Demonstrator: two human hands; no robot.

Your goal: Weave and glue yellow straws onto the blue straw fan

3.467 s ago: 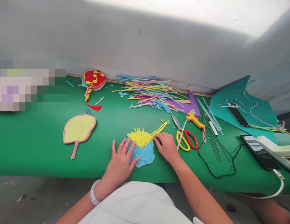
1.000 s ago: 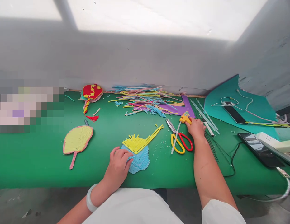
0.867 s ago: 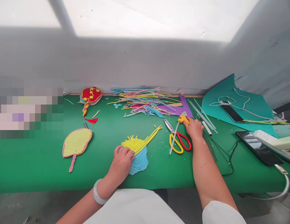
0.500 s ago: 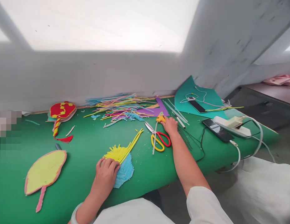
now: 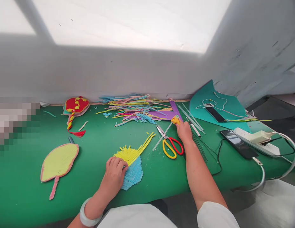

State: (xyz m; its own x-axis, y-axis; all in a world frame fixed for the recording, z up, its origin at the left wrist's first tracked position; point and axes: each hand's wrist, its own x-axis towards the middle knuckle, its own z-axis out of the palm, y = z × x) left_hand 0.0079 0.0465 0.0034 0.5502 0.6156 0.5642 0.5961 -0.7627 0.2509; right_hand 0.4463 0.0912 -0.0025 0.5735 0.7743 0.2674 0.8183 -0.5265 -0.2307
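Observation:
My left hand (image 5: 115, 172) rests near the table's front edge, fingers bent and pressed together on a fan of yellow fuzzy strips (image 5: 128, 154). Those strips lie over a flat blue piece (image 5: 133, 173) made of similar strips; several run out long toward the upper right. In my right hand (image 5: 184, 130) is a small yellow glue gun (image 5: 175, 120), held low over the table, fingers closed round it. A clear glue stick (image 5: 161, 138) pokes out of its rear, across the scissors (image 5: 169, 143) with one yellow and one red handle.
A strip pile (image 5: 133, 107) lies at the back over purple sheets (image 5: 161, 114). Left are a yellow leaf-shaped fan (image 5: 59, 162) and a red fan (image 5: 77, 105). Right are glue sticks (image 5: 189, 114), dark wires (image 5: 199, 148), a phone (image 5: 237, 144), a power strip (image 5: 268, 145) and a teal sheet (image 5: 215, 91).
The camera view has turned left, so everything sits further right. My right hand has tilted the glue gun; its stick now slants more across the scissors. My left hand stays on the yellow strips.

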